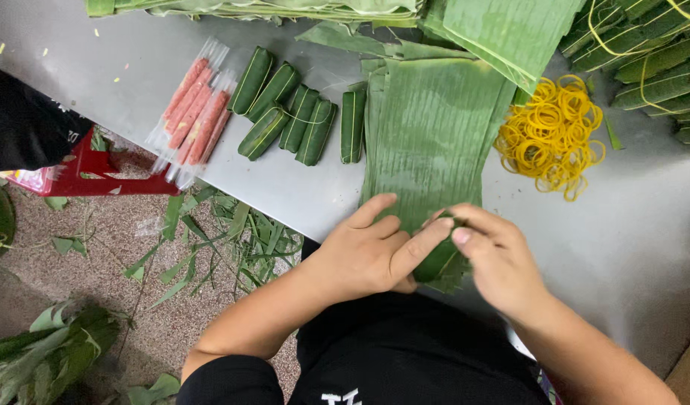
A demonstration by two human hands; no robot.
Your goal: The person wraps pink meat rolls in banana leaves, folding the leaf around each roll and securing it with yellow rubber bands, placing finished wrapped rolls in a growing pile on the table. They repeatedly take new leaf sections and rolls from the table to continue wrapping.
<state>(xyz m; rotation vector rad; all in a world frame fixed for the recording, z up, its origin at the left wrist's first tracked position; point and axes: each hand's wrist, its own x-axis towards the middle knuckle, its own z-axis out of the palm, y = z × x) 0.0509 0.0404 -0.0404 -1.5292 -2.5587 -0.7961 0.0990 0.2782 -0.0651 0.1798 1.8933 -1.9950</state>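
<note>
Nearest, the left hand (363,255) and right hand (495,259) pinch a small green leaf-wrapped roll (439,259), fingers pressed together around it and hiding most of it, at the near end of the flat stack of banana leaves (431,127). Beyond, left of the stack, lie finished green wrapped rolls (296,112) and pink sausages in clear plastic (196,112); right of it, yellow rubber bands (553,135).

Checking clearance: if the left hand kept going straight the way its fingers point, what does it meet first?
The left hand points right, so first the leaf-wrapped roll it already touches, then the right hand directly behind it.
</note>
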